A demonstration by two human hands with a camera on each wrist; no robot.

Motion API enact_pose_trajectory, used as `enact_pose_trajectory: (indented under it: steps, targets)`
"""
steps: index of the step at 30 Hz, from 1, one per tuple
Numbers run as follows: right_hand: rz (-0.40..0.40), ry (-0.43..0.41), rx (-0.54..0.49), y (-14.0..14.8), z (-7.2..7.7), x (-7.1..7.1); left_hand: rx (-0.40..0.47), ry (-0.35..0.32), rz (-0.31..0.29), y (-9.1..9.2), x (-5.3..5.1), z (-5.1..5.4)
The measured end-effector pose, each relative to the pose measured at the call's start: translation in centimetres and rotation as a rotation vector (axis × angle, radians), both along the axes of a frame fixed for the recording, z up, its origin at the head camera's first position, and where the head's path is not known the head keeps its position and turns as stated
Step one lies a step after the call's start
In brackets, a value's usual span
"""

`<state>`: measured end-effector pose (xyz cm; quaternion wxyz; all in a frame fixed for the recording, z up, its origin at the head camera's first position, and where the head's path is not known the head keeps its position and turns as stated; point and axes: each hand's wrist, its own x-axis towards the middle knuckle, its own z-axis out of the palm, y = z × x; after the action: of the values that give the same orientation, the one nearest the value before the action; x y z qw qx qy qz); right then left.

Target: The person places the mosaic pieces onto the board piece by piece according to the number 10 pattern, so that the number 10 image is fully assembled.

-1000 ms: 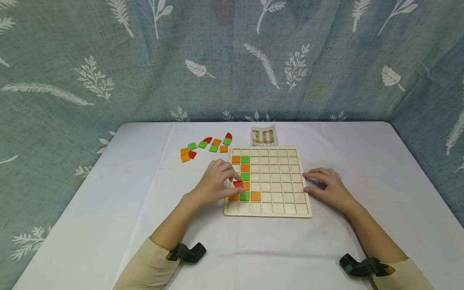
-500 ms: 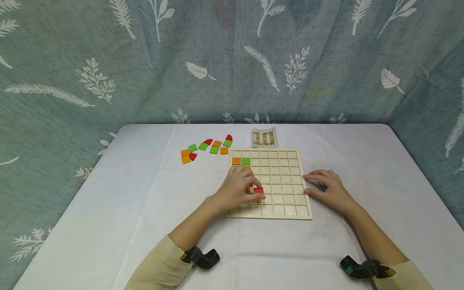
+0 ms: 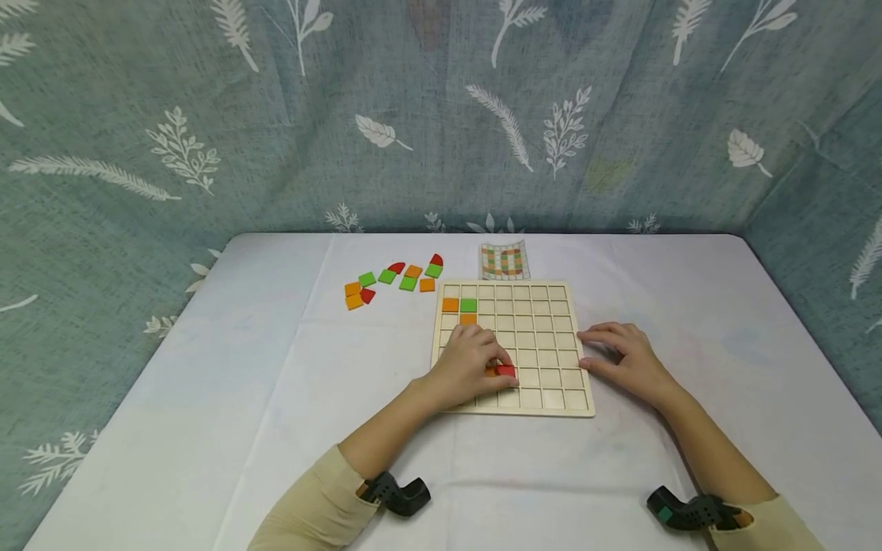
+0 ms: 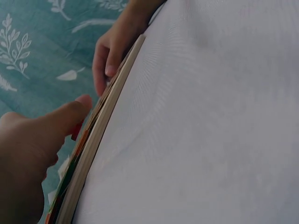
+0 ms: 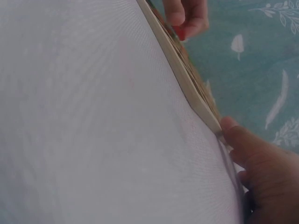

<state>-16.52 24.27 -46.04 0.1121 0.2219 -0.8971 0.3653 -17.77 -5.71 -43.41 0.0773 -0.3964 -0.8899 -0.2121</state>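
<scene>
Between thumb and fingers my left hand [image 3: 468, 369] pinches a red tile [image 3: 506, 371] over the lower part of a wooden grid board [image 3: 544, 338]. The same red tile [image 4: 76, 131] shows as a sliver in the left wrist view, just above the board's face. An orange tile [image 3: 450, 305] and a green tile [image 3: 468, 305] sit in cells near the upper left, with another orange tile [image 3: 468, 319] below the green one. My left hand covers most tiles lower down. With its fingertips, my right hand [image 3: 630, 360] touches the board's right edge, fingers relaxed and holding nothing.
Loose green, orange and red tiles, such as a green one [image 3: 387, 276], lie on the white tablecloth [image 3: 276, 398] left of the board. A printed pattern card [image 3: 504, 261] lies behind the board. A leaf-patterned curtain [image 3: 441, 138] hangs beyond the table.
My left hand has carried the red tile to the right and slightly nearer me, from the board's left columns to the fourth column. The right hand has stayed at the board's edge.
</scene>
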Motion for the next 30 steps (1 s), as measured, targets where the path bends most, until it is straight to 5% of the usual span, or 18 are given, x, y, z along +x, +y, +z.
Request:
enact_pose_trajectory:
  steps: [9, 30]
  targets:
    - [-0.011, 0.004, -0.008, 0.22, -0.07, 0.04, -0.052, 0.027, 0.001, 0.59, 0.07, -0.28]
    - [-0.005, 0.019, -0.011, -0.01, -0.09, -0.12, 0.078, 0.015, 0.036, 0.35, 0.18, -0.52]
